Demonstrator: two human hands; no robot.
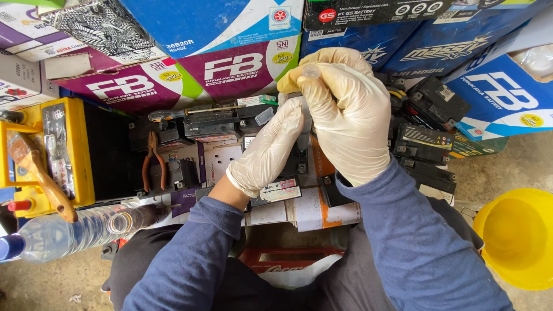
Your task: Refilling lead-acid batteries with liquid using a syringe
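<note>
Both my hands wear pale latex gloves and meet above a cluster of small black batteries (pixel 299 161). My right hand (pixel 345 115) is curled over the top, its fingers closed around a small clear plastic piece (pixel 311 71) at its upper edge. My left hand (pixel 271 150) reaches up from below, fingers pressed together against the same spot under the right hand. What lies between the two hands is mostly hidden. Blue sleeves cover both forearms.
Red-handled pliers (pixel 153 161) lie left of the hands near a screwdriver (pixel 190 112). A yellow battery (pixel 63 152) with a brush (pixel 40 173) stands far left, a clear bottle (pixel 63 233) below it. Purple and blue cartons are stacked behind. A yellow funnel (pixel 515 236) sits right.
</note>
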